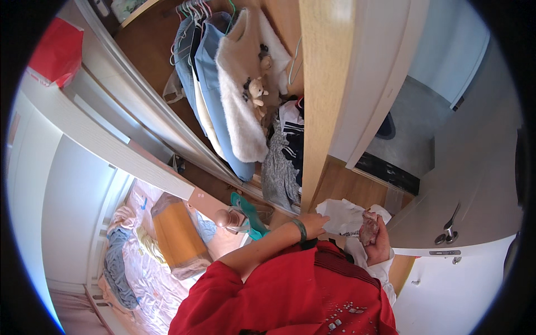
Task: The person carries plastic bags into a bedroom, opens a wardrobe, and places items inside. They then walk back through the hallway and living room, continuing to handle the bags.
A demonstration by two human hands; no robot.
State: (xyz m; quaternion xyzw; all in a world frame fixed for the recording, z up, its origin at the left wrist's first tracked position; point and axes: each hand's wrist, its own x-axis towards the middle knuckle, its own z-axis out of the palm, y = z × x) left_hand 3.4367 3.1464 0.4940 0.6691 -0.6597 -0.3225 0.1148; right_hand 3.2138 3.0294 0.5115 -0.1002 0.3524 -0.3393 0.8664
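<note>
A white cloth garment with some dark print is stretched between my two hands. My left hand, with a green bangle at the wrist, pinches its left edge. On the other side my right hand is around a crumpled reddish-brown item, which could be thin fabric or plastic; the white cloth hangs behind and below that hand, over the wrist. A fluffy cream sweater with small teddy bears on its front hangs in the wardrobe ahead, beside blue garments on hangers.
Folded clothes lie at the wardrobe's bottom, next to its wooden side panel. A door with a metal handle stands at the right. At the lower left, a bed holds bedding and a large brown-and-orange box-like item.
</note>
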